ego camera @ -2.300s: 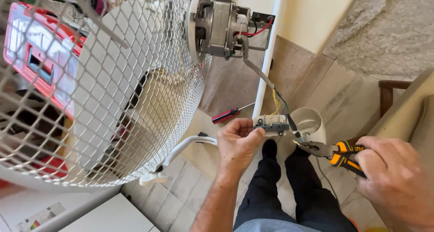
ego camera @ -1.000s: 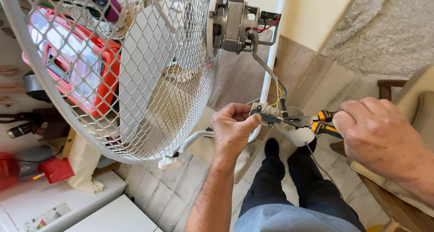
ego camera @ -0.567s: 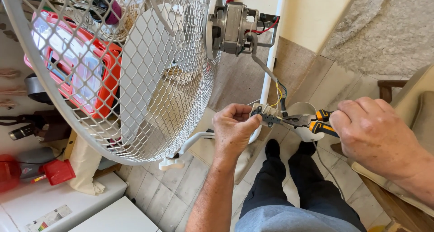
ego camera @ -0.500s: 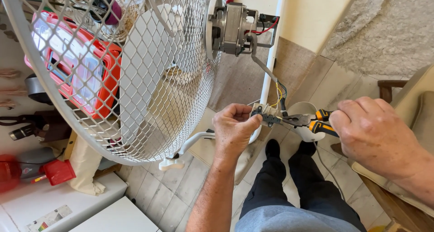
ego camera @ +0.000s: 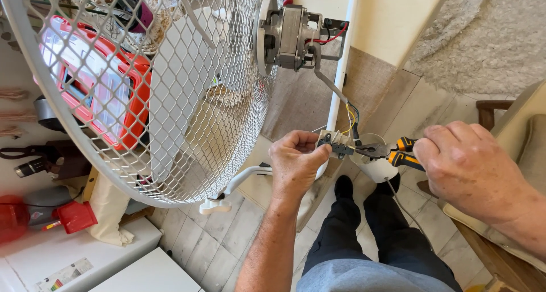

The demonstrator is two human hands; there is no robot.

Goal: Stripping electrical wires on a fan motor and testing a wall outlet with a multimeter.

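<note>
My left hand (ego camera: 297, 161) pinches a small beige switch block (ego camera: 335, 142) with coloured wires (ego camera: 351, 116) that run up to the bare fan motor (ego camera: 290, 31). My right hand (ego camera: 472, 169) grips orange-and-black pliers (ego camera: 392, 154), whose jaws touch the right side of the block. The white wire fan guard (ego camera: 142, 93) with its pale blade fills the upper left. The motor sits behind the guard, its cover off.
A white fan pole (ego camera: 343, 64) runs down behind the block. An orange-and-clear organiser case (ego camera: 94, 81) shows through the guard. A red container (ego camera: 74, 217) and a white appliance top (ego camera: 85, 263) lie lower left. A wooden chair (ego camera: 512, 235) stands right. My dark trouser legs (ego camera: 375, 235) rest on the tiled floor.
The view swung left and the fan filled more of it. My right hand brought the pliers in from the lower right until the jaws met the block; since then both hands barely moved.
</note>
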